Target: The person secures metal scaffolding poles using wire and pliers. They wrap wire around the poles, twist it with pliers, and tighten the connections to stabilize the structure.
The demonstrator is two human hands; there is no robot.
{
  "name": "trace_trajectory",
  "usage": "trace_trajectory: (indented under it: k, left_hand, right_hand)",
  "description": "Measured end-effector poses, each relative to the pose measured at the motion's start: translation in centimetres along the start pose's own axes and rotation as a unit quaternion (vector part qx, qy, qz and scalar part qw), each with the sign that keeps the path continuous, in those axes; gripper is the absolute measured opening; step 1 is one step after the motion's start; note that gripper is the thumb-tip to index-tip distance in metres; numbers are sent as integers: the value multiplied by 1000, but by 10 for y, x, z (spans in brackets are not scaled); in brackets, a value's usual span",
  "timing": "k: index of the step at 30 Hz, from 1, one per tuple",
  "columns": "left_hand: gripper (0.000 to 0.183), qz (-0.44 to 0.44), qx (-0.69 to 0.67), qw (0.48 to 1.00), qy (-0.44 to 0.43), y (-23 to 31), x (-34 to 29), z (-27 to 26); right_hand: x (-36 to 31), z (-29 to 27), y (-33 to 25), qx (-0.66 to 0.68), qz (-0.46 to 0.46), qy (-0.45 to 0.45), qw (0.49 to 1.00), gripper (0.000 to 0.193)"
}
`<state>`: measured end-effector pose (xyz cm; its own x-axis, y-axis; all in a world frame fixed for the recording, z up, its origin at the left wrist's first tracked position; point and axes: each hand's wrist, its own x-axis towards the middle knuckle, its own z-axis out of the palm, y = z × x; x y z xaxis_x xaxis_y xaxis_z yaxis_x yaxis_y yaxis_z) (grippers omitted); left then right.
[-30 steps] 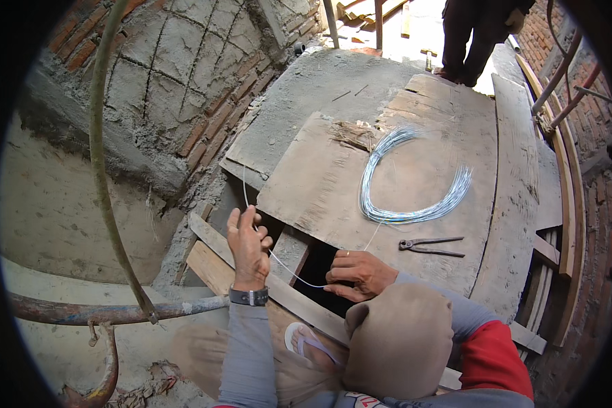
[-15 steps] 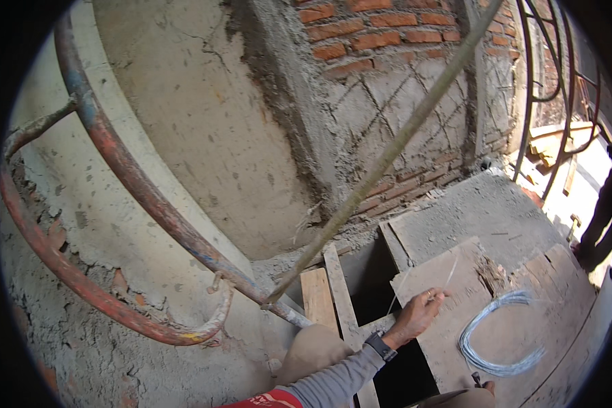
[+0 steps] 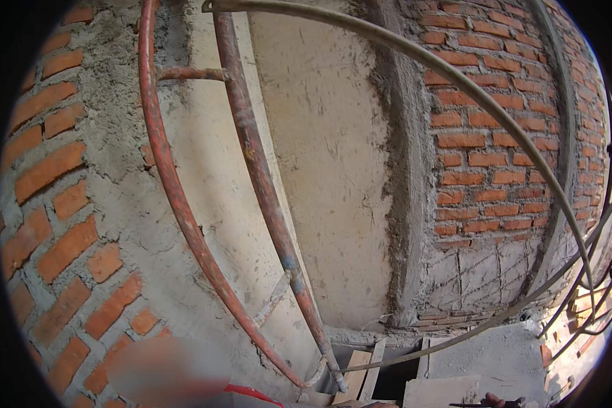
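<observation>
At the lower edge my right hand [image 3: 495, 400] is closed round a thin dark hand tool [image 3: 466, 405], whose kind I cannot make out. It is over a pale board [image 3: 438, 392]. Only a sliver of my left hand [image 3: 381, 404] shows, left of that board; its fingers are cut off by the picture's edge. A bit of red clothing [image 3: 253, 394] marks my left arm. Near the left hand are a light wooden plank [image 3: 357, 370] and a narrower grey plank [image 3: 372, 370], beside a dark opening [image 3: 398, 379].
A rusty red scaffold frame [image 3: 251, 146] leans at the left. A long brace [image 3: 486, 102] arcs across to the right, and a second brace [image 3: 469, 333] crosses low. Brick walls [image 3: 483, 160] and a plastered panel [image 3: 319, 170] rise behind. A grey dusty slab [image 3: 486, 353] lies beyond the opening.
My view has tilted up, so more wall and scaffold show. Both hands now sit at the lower edge, the left mostly cut off. The wire coil has left the picture.
</observation>
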<state>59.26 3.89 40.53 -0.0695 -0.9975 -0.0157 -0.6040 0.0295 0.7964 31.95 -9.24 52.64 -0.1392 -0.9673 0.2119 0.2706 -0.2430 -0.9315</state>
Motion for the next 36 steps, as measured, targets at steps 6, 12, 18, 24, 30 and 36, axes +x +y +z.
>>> trace_trajectory:
  k: [6,12,18,24,30,36]
  left_hand:
    - [42,-102,-148,981,-73,115,-68,-92]
    - [37,-135,-108,981,-85,233,-112,-156]
    - [35,-222,-94,964,-112,287,-176,-219]
    - [39,-277,-81,956,-42,293,-250,-259]
    - [28,-187,-110,972,89,311,-275,-307]
    - [32,-143,-167,973,73,322,-244,-341]
  right_hand:
    - [0,216,-201,129,37,-282,950,38]
    - [-65,373,-270,217,65,-504,834,22]
    - [-102,435,-217,-178,43,-701,690,24]
    - [-140,449,-135,-118,-115,-685,710,29]
    - [-135,454,-108,-224,-205,-711,634,59]
    - [-88,443,-181,-199,-77,-669,712,70]
